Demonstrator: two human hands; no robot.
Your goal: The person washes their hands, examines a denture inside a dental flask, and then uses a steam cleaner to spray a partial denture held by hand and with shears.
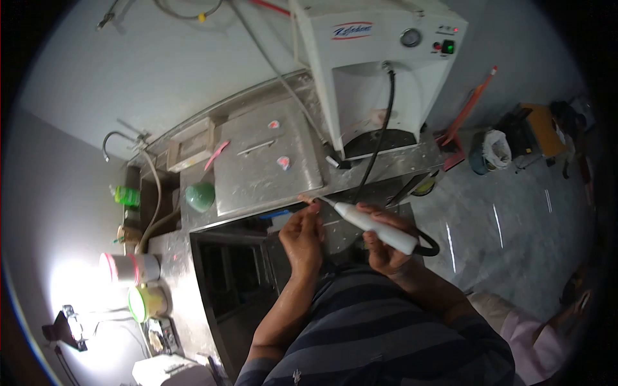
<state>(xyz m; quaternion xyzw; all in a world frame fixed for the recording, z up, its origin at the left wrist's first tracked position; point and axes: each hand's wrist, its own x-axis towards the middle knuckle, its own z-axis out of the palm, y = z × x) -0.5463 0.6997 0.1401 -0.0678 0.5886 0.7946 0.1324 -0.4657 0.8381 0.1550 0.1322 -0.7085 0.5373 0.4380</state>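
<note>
My right hand (389,239) is wrapped round a white handpiece (373,228) with a thin metal nozzle, and a black hose (427,248) curves from its rear end. The nozzle points up and left, its tip close to the fingers of my left hand (302,237). Those fingers are pinched on a small pinkish piece (306,199) too small to make out. Beyond them is a metal cover (248,186) with a bar handle, carrying two small pink-and-white pieces (284,163) and, at its left edge, a pink-handled tool (217,156).
A white machine (399,55) with a gauge and hose stands on the counter behind my hands. Left are a green bowl (200,196), a sink with a tap (116,136), a green bottle (127,195), and buckets (147,302). A lined bin (496,151) and another person (531,334) are right.
</note>
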